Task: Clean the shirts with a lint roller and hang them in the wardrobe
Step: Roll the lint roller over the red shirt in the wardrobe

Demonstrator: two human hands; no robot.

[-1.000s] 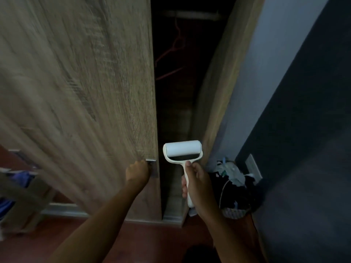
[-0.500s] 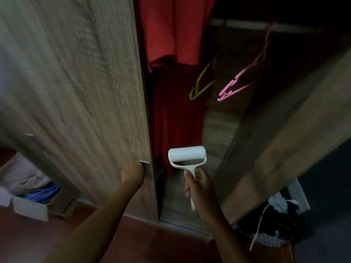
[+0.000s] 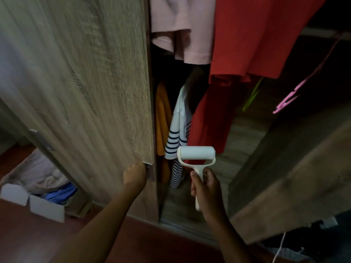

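Note:
My right hand (image 3: 207, 188) grips the handle of a white lint roller (image 3: 196, 155), held upright in front of the wardrobe opening. My left hand (image 3: 135, 175) curls round the small metal handle (image 3: 147, 164) at the edge of the wooden sliding door (image 3: 85, 82). Inside hang a red shirt (image 3: 252, 38), a pale pink shirt (image 3: 180, 29), a white shirt with navy stripes (image 3: 177, 137) and an orange garment (image 3: 162, 118). Empty green (image 3: 252, 95) and pink (image 3: 288, 99) hangers dangle further right.
A second wooden door panel (image 3: 296, 171) stands at the right. An open cardboard box (image 3: 38, 198) with folded clothes sits on the reddish floor at the left. A dark pile of clothes and a white cord (image 3: 281, 245) lie at the lower right.
The door has slid further left with my left hand on its handle, and the view has swung left. More hanging clothes have come into sight. The lint roller stays in my right hand.

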